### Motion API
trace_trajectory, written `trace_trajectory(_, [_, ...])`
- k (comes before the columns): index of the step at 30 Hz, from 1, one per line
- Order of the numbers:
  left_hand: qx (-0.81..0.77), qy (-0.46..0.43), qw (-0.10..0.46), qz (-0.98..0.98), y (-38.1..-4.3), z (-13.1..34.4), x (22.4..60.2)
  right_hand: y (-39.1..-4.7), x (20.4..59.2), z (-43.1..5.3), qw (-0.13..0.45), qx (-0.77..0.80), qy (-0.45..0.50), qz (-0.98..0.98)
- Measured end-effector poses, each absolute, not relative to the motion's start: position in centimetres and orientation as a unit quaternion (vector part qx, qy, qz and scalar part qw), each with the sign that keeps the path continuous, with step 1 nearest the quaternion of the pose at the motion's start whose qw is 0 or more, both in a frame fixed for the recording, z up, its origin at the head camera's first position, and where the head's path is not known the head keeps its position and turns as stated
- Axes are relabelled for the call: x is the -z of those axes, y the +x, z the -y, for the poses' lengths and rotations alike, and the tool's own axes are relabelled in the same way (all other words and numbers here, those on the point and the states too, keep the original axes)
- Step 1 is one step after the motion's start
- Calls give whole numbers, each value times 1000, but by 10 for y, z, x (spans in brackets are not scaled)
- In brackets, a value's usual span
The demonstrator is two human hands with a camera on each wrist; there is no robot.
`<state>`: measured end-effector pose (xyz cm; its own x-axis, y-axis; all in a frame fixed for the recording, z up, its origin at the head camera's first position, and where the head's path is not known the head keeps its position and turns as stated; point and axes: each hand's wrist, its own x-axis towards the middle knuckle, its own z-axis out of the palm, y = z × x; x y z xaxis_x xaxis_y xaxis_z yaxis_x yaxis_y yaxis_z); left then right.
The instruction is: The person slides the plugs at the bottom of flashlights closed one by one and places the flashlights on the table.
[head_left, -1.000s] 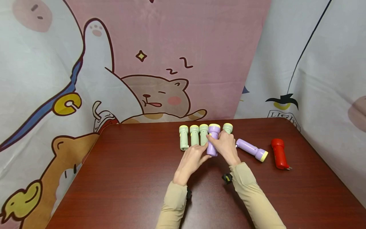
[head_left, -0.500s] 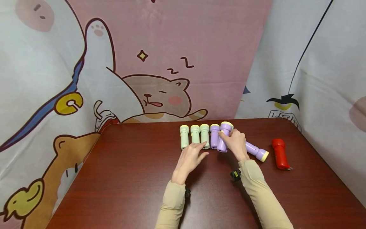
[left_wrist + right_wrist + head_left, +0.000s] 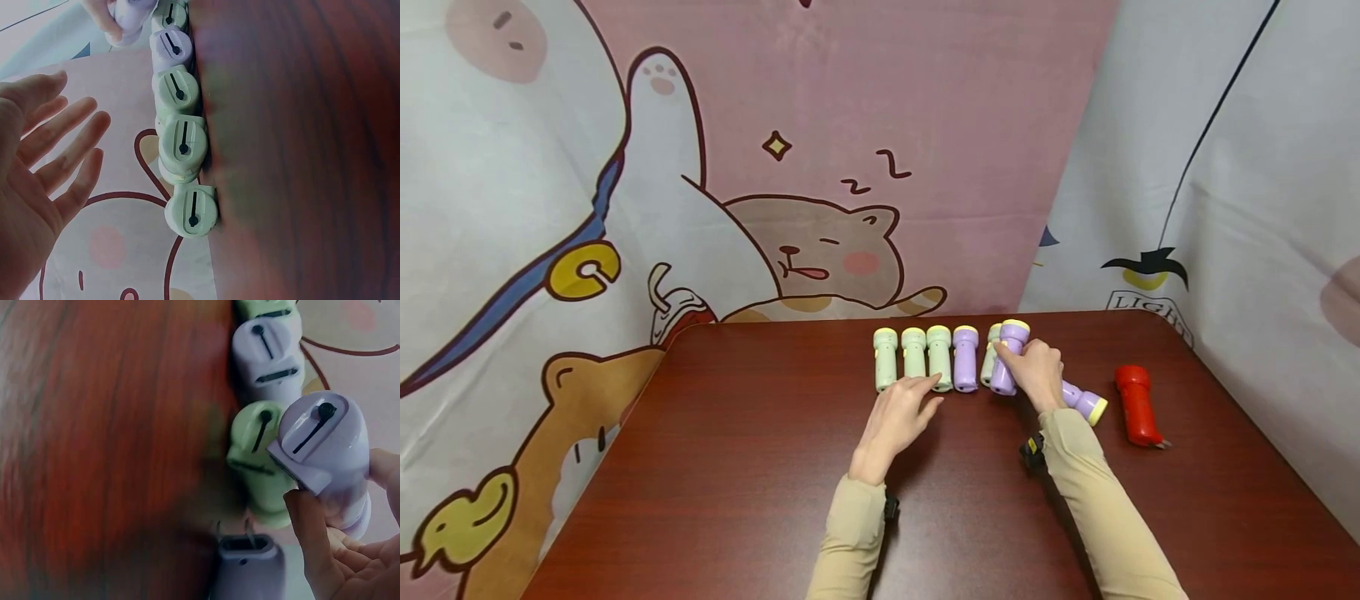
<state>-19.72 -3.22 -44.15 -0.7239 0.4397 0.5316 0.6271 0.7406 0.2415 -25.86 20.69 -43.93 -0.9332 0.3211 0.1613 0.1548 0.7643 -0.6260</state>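
Note:
My right hand (image 3: 1037, 373) grips a purple flashlight (image 3: 1004, 377) with a pale yellow head, holding it up off the table. In the right wrist view the thumb and fingers wrap its body, its slotted tail end (image 3: 319, 425) facing the camera. Behind it in the head view is a green flashlight (image 3: 988, 367), partly covered. To the left stretches a row: three green flashlights (image 3: 939, 360) and a purple one (image 3: 966, 360), heads toward the back. My left hand (image 3: 893, 423) hovers in front of the green ones, fingers spread and holding nothing, also plain in the left wrist view.
Another purple flashlight (image 3: 1084, 402) lies slanted to the right, partly behind my right hand; metal prongs (image 3: 250, 532) stick out of its tail. Farther right lies a red flashlight (image 3: 1138, 406), also with prongs. A cartoon-printed cloth (image 3: 970, 167) hangs behind the brown table (image 3: 737, 467).
My right hand has lifted a purple flashlight out of the row's right part and carried it rightward, baring the purple one behind. My left hand has drawn back slightly from the flashlights.

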Motion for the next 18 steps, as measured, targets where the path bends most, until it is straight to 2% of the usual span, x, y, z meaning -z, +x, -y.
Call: trace_trajectory(18, [209,-288,211,910,-198,32,443,-271,433,-223,99,-263,-135,950])
